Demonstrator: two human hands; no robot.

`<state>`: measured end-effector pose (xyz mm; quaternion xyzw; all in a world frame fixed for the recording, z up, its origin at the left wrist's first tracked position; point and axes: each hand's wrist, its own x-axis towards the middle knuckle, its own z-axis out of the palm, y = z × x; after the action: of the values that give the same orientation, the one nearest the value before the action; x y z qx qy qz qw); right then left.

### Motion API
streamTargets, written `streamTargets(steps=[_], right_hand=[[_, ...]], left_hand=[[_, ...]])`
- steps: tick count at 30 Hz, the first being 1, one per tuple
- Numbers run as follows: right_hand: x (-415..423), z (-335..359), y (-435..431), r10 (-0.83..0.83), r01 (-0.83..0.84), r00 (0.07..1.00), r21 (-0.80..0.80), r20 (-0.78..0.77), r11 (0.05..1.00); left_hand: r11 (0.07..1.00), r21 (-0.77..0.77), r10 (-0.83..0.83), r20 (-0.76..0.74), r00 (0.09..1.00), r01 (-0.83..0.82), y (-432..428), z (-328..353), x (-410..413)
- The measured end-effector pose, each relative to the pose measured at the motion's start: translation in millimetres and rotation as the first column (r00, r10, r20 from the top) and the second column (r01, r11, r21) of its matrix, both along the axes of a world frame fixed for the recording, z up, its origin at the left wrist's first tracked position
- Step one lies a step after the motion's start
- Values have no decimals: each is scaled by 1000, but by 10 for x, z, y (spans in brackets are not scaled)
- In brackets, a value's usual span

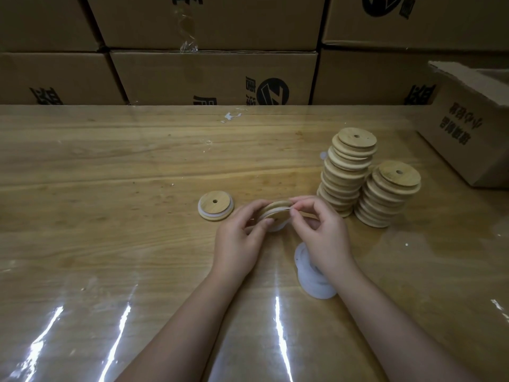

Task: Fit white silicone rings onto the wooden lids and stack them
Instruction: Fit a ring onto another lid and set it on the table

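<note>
just left of the tall stack (pixel 347 172), a lid (pixel 275 208) is gripped on edge by the left hand (pixel 237 241), while the ring (pixel 276 226) is pinched at the lid's top by the right hand (pixel 325 230). the ring is best walked round and seated evenly before stacking.

free: table (pixel 96 175) left | blocked: lid stacks (pixel 347 172) right; boxes (pixel 214 75) behind
</note>
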<state>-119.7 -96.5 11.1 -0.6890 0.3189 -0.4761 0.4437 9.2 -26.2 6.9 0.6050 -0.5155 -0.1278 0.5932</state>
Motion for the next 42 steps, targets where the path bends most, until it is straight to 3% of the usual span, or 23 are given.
streamTargets(steps=[5, 11, 14, 21, 29, 33, 38, 42], right_hand=[[-4, 13, 7, 1, -1, 1000, 19, 6, 1000], [12, 2, 3, 12, -8, 999, 98, -33, 995], [26, -11, -1, -9, 16, 995, 65, -96, 998], [17, -1, -6, -21, 26, 997, 70, -75, 997], [14, -7, 13, -34, 33, 990, -8, -135, 999], [23, -7, 29, -51, 30, 977, -103, -207, 994], [34, -28, 9, -47, 33, 978, -70, -204, 997], [26, -23, 9, -20, -11, 984, -171, -178, 985]], left_hand=[[999, -24, 31, 12, 999, -31, 15, -5, 3], [1000, 9, 5, -88, 996, -4, 4, -3, 28], [1000, 16, 4, -123, 992, -2, -2, -4, 37], [1000, 15, -17, -187, 982, 20, -1, 11, 36], [997, 15, -58, -381, 923, 69, 24, 68, 54], [998, 31, -44, -324, 945, 57, 19, 76, 44], [998, 43, -34, -312, 950, 49, 4, 47, 40], [997, 36, -57, -248, 967, 69, 6, 9, 32]])
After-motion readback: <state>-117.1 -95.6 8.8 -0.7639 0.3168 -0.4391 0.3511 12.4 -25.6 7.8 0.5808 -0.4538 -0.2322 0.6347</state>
